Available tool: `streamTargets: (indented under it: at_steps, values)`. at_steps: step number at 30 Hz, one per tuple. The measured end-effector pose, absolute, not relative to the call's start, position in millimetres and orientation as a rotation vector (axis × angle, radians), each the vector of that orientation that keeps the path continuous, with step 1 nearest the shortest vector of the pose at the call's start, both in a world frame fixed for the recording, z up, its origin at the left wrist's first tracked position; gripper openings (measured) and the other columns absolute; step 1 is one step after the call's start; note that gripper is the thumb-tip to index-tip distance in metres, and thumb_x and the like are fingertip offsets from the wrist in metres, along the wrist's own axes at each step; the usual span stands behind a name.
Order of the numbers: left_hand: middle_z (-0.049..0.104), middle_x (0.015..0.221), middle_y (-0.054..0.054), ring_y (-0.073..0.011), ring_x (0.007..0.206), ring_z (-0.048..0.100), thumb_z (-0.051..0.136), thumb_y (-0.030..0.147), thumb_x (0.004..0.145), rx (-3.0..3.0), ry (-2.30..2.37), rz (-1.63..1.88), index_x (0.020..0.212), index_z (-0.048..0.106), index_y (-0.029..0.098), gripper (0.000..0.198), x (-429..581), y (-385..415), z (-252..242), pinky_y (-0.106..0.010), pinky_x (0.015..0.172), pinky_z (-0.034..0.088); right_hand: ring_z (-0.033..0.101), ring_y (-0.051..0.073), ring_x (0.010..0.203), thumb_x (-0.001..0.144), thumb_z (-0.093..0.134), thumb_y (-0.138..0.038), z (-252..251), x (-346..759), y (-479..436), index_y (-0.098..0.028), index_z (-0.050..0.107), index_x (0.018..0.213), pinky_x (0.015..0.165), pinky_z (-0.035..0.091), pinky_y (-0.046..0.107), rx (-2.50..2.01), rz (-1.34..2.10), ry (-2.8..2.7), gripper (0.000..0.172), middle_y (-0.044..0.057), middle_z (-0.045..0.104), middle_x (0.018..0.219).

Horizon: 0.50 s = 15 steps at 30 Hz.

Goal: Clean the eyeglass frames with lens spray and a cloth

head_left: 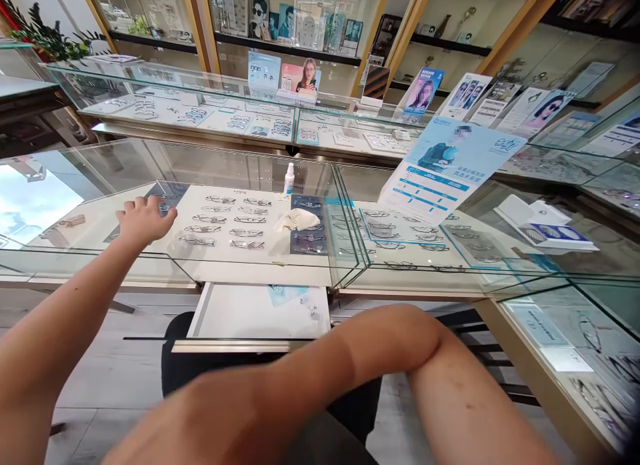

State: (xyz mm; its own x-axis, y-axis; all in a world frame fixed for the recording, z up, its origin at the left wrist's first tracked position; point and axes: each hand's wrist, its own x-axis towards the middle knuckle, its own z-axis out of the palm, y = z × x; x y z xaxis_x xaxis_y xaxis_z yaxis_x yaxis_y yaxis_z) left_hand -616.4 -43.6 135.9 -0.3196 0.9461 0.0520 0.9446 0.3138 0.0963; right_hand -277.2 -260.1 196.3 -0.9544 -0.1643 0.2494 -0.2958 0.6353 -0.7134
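My left hand (144, 219) reaches out to the left and lies on the glass top of the display counter (260, 268), fingers stretched forward, holding nothing. Under the glass beside it are rows of eyeglass frames (227, 225) on a white tray. My right arm (400, 345) is bent across the bottom of the view with the elbow pointing at the counter. Its hand is out of the picture. A crumpled white cloth (298, 219) and a small white spray bottle (289, 178) sit on the glass to the right of my left hand.
A white drawer (250, 315) is pulled out below the counter with a blue slip in it. A blue leaflet stand (443, 175) and a white box (543, 225) stand on the glass at right. More glass cases and shelves lie behind.
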Motion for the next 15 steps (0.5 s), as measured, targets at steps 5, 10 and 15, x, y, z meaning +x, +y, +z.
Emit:
streamTargets:
  at_steps: [5, 10, 15]
  values:
    - [0.042, 0.164, -0.039, -0.0565, 0.149, 0.039, 0.04, 0.065, 0.099, 1.834, 2.546, 0.156, 0.156, 0.052, 0.002, 0.086, -612, -37, 137, -0.072, 0.119, 0.032, 0.068, 0.023, 0.122, 0.115, 0.048, -0.029, 130, -245, -199, -0.014, 0.076, 0.119, 0.114, 0.051, 0.035, -0.447, 0.774, -2.836, 0.032, 0.014, 0.08, 0.124]
    - [0.045, 0.159, -0.036, -0.0532, 0.146, 0.039, 0.042, 0.064, 0.099, 1.799, 2.551, 0.283, 0.152, 0.055, 0.002, 0.082, -609, -39, 135, -0.07, 0.12, 0.031, 0.06, 0.033, 0.13, 0.105, 0.052, -0.011, 55, -192, -117, -0.012, 0.08, 0.115, 0.111, 0.048, 0.046, -1.485, 0.211, -2.985, 0.029, 0.021, 0.074, 0.139]
    - [0.049, 0.153, -0.034, -0.0525, 0.142, 0.042, 0.045, 0.064, 0.099, 1.806, 2.534, 0.363, 0.147, 0.059, 0.005, 0.078, -610, -41, 132, -0.068, 0.117, 0.033, 0.048, 0.043, 0.138, 0.101, 0.042, -0.004, 23, -153, -53, -0.001, 0.075, 0.134, 0.108, 0.042, 0.053, -2.043, -0.01, -2.698, 0.047, 0.034, 0.062, 0.151]
